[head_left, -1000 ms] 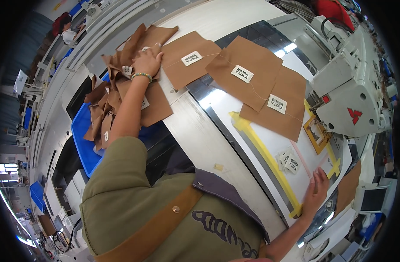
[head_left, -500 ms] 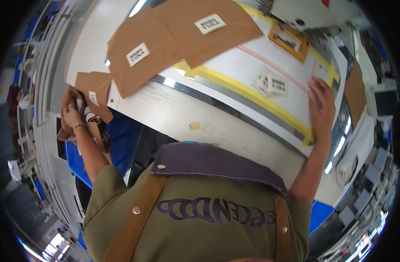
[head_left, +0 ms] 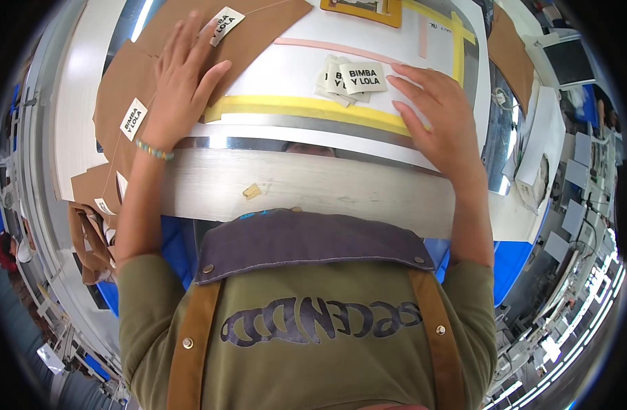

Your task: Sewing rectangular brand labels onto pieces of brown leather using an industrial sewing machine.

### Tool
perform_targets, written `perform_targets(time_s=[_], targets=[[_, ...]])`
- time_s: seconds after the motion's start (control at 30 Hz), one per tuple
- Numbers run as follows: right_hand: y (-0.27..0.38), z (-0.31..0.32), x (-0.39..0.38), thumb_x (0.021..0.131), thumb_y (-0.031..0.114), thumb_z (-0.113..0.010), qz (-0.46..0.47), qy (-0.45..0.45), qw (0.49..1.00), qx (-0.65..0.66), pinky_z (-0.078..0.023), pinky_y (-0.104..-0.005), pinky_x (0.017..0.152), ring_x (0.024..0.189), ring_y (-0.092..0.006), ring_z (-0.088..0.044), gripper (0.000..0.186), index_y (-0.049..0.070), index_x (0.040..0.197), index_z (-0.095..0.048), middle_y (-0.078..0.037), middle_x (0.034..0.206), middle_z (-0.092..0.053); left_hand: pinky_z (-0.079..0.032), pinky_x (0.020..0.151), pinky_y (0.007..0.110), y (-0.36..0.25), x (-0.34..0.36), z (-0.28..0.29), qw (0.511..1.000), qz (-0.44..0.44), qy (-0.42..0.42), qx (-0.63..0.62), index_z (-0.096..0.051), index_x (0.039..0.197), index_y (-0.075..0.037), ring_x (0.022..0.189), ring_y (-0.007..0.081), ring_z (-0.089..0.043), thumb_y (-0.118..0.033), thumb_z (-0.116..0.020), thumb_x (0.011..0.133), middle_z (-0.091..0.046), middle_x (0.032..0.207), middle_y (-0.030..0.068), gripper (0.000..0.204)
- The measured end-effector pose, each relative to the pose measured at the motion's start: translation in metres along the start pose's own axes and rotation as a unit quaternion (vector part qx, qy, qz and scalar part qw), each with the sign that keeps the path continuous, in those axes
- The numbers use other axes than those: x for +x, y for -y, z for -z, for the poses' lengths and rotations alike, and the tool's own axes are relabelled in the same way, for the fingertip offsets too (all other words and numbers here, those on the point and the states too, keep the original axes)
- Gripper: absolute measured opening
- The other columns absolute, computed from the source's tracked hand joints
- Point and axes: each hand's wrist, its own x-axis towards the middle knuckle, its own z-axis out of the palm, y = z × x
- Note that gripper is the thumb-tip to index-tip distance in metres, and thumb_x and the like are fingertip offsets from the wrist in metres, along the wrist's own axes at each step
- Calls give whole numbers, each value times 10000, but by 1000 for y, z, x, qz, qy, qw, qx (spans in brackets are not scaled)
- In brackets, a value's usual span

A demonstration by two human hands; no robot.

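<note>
My left hand (head_left: 183,85) lies flat with fingers spread on a large brown fabric panel (head_left: 122,89). Its fingertips reach beside a white label (head_left: 228,26) on that panel; a second white label (head_left: 134,119) sits nearer its left edge. Over the white work surface (head_left: 272,75), my right hand (head_left: 436,119) is held with fingers apart and nothing between them. Its fingertips are close to the right side of a small overlapping pile of white labels (head_left: 365,77); whether they touch it I cannot tell.
Yellow tape (head_left: 307,109) borders the white surface. At the far side is a yellow metal frame (head_left: 365,8), partly cut off. More brown pieces (head_left: 84,236) hang bunched off the table's left end. A brown piece (head_left: 508,58) lies at right. A tan scrap (head_left: 252,192) rests near the front edge.
My left hand has left the bunched brown pieces and moved up and right onto the large panel. My right hand has shifted left, close to the label pile. The view has turned.
</note>
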Motion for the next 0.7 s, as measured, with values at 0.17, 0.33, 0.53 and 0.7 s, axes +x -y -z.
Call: perform_targets(time_s=[0.17,0.33,0.53,0.7], targets=[[2,-15,11,907,131,-800,46,-27,997,-61,-524,-466,1080,1172,-288,-695,280,93,1183,-771,-64,1298,-746,-184,1336,499,54,47,-17,993,-95,51,40,-375,1714,-252,1658,285,-260,-466,-506,1109,-321,1793,-21,655],[5,-22,19,894,153,-815,59,3,998,-38,-518,-470,1108,1134,-249,-715,231,92,1112,-770,-51,1189,-766,-202,1341,472,90,64,-21,992,-115,51,27,-394,1705,-231,1653,288,-269,-429,-518,1108,-329,1789,-2,641],[-52,24,16,926,134,-762,2,-110,979,-171,-565,-458,899,1009,-300,-734,127,80,1040,-777,-65,1125,-788,-311,1313,465,92,46,-4,997,-70,-8,15,-509,1636,-197,1609,286,-371,-397,-566,1101,-462,1715,35,573],[-156,70,-24,956,176,-741,-190,-87,929,-305,-586,-485,826,941,-373,-744,180,75,1097,-786,-118,1044,-787,-371,1273,484,41,57,17,994,-102,-40,2,-585,1564,-149,1577,314,-421,-263,-637,1065,-525,1662,75,514]])
